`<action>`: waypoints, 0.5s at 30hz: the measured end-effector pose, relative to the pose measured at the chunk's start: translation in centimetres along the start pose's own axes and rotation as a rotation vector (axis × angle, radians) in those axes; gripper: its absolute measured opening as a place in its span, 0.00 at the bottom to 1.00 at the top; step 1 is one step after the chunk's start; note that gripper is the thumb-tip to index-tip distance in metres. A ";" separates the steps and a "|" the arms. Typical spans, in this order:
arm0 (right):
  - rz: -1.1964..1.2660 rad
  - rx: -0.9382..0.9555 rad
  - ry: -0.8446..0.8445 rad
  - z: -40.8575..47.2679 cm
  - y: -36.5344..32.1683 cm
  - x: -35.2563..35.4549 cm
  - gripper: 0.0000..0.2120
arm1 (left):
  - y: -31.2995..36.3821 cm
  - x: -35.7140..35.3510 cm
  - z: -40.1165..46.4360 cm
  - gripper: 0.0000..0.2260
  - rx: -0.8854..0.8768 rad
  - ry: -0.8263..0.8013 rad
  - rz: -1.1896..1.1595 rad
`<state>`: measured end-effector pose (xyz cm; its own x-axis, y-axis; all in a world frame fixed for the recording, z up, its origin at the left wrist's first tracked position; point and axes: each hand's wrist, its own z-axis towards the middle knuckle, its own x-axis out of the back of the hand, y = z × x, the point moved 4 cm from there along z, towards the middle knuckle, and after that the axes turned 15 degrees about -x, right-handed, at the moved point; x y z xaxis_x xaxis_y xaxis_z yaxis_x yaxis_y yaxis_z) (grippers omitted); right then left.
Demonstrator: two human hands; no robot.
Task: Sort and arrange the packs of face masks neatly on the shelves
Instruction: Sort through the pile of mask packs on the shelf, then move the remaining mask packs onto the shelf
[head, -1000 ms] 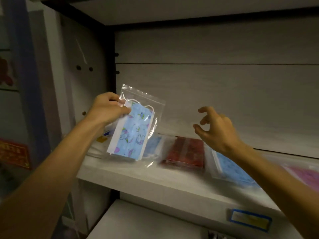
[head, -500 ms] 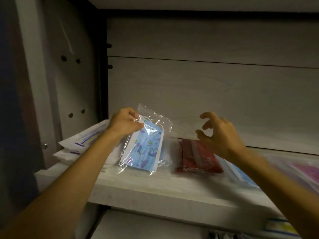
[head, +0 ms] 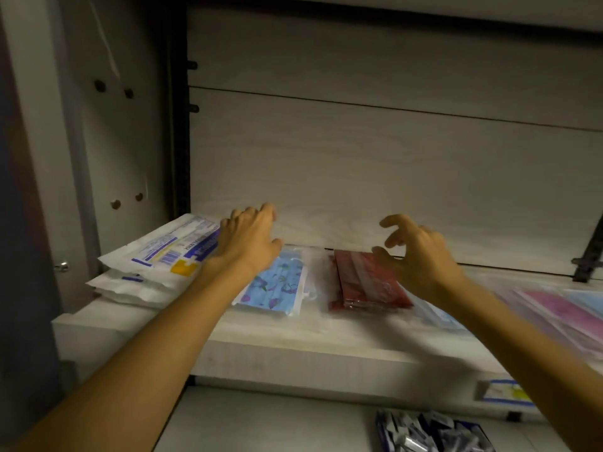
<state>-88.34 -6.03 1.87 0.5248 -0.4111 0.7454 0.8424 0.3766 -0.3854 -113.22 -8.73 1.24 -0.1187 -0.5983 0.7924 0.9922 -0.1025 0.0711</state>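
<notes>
The pale wood-grain shelf [head: 293, 340] sits in a dim cabinet with a light panelled back wall [head: 375, 171] and a grey side panel with peg holes [head: 117, 141] on the left. Lying flat on the shelf is a clear plastic pack of light blue face masks printed with small purple and green figures [head: 277, 285], its long side running back toward the wall. The left hand [head: 249, 243] reaches over the far end of this pack with fingers spread and loosely bent; whether it touches the plastic I cannot tell, but it is not gripping anything. Just to its left is a stack of white paper-backed packets with blue and yellow printing [head: 156, 269], tilted up at the rear. To the right of the blue pack, with a strip of bare plastic between them, lies a clear pack of dark red masks [head: 362, 285]. The right hand [head: 421, 252] hovers above the red pack's far right corner, fingers apart and curled like a claw, holding nothing. Further right lie a plain blue pack [head: 437, 316] under the forearm and blurred pink packs [head: 561, 314]. A blue-edged label [head: 504, 391] is on the shelf's front edge, and below it a box of small silvery sachets [head: 430, 432].
</notes>
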 end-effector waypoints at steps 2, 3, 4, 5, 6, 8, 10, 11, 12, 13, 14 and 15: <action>-0.018 -0.009 -0.015 -0.8 0.3 0.0 0.21 | 1.4 -0.2 -0.2 0.16 -0.072 -0.008 0.029; -0.033 -0.012 -0.021 -1.2 0.5 0.0 0.20 | 2.2 -0.2 -0.3 0.16 -0.100 0.001 0.059; -0.049 -0.013 -0.018 -1.5 0.8 0.1 0.19 | 3.1 -0.1 -0.3 0.15 -0.124 0.012 0.085; -0.066 -0.016 -0.009 -1.7 1.1 0.4 0.19 | 4.0 0.0 -0.2 0.15 -0.145 0.023 0.099; -0.077 -0.017 0.004 -2.0 1.4 0.8 0.19 | 5.0 0.1 -0.2 0.15 -0.166 0.032 0.100; -0.088 -0.021 0.021 -2.4 2.1 1.7 0.19 | 7.0 0.3 -0.4 0.15 -0.209 0.048 0.086; -0.109 -0.030 0.034 -3.0 2.9 2.7 0.20 | 8.9 0.4 -0.8 0.15 -0.248 0.062 0.081; -0.129 -0.036 0.037 -3.4 3.4 3.2 0.20 | 9.9 0.5 -1.1 0.15 -0.268 0.063 0.084; -0.151 -0.041 0.040 -3.7 4.0 3.7 0.21 | 10.9 0.5 -1.4 0.15 -0.287 0.057 0.088; -0.164 -0.054 0.033 -4.1 4.6 4.3 0.21 | 11.9 0.5 -1.6 0.15 -0.302 0.045 0.090; -0.168 -0.064 0.025 -4.6 5.3 5.0 0.21 | 12.9 0.5 -2.0 0.14 -0.313 0.031 0.091; -0.169 -0.073 0.017 -5.1 6.0 5.7 0.21 | 14.0 0.5 -2.2 0.14 -0.321 0.021 0.089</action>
<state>-79.61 -10.38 1.03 0.3763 -0.4775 0.7940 0.9251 0.2401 -0.2941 -99.45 -12.22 1.27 -0.0357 -0.6318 0.7743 0.9364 -0.2918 -0.1949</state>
